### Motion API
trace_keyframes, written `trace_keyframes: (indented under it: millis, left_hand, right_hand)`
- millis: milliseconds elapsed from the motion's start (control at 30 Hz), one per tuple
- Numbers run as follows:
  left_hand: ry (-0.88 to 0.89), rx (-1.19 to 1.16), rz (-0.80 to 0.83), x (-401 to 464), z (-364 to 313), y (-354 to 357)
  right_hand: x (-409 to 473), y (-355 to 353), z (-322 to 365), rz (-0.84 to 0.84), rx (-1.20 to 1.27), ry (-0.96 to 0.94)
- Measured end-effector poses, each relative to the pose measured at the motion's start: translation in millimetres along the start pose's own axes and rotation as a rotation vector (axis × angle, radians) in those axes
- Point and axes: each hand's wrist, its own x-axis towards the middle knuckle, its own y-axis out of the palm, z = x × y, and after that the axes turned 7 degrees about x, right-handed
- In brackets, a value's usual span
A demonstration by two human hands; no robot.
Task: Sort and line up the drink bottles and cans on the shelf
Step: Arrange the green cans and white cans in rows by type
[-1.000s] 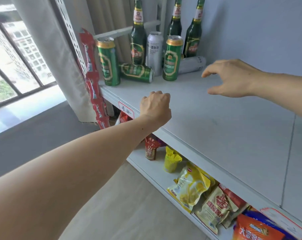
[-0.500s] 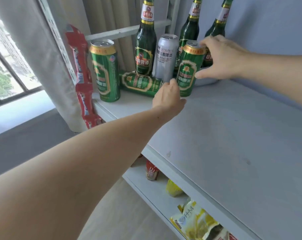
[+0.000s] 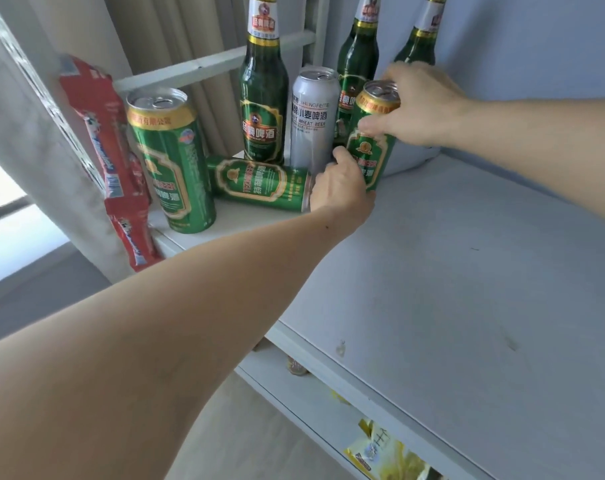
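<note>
Head view: pale shelf (image 3: 467,271) by curtained window, right hand (image 3: 422,105) grip around green can (image 3: 372,147).

Labels on the beer, as far as they're readable

The silver can (image 3: 313,123) is the clearest: "HENGFEITE" up top, then big Chinese characters 小麦啤酒, then "WHEAT BEER" under that. The green bottle (image 3: 263,109) beside it has 啤酒 in white on its front label; the characters before those are too fuzzy. The left green can (image 3: 171,161) has 有限公司 on its gold band and 啤酒 lower down. The lying can (image 3: 259,183) shows "BEER" plus more letters I can't make out. Print on the red packets (image 3: 103,147) and the yellow bag (image 3: 380,452) is too blurry to read.
</note>
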Motion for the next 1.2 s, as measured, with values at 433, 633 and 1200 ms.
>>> trace_keyframes:
  millis: [433, 633, 1200]
  left_hand:
    - [0.225, 0.021, 0.143, -35.8, -52.4, 7.2]
    - [0.399, 0.026, 0.163, -75.1, -108.2, 23.3]
    - [0.695, -0.13, 0.279, -241.0, -287.0, 96.4]
  right_hand:
    - [-72.8, -74.5, -42.5, -0.052, 0.048, 0.193]
    - [-139.8, -121.2, -72.4, -0.083, -0.003, 0.336]
    - [-350.1, -241.0, -176.1, -0.139, -0.131, 0.665]
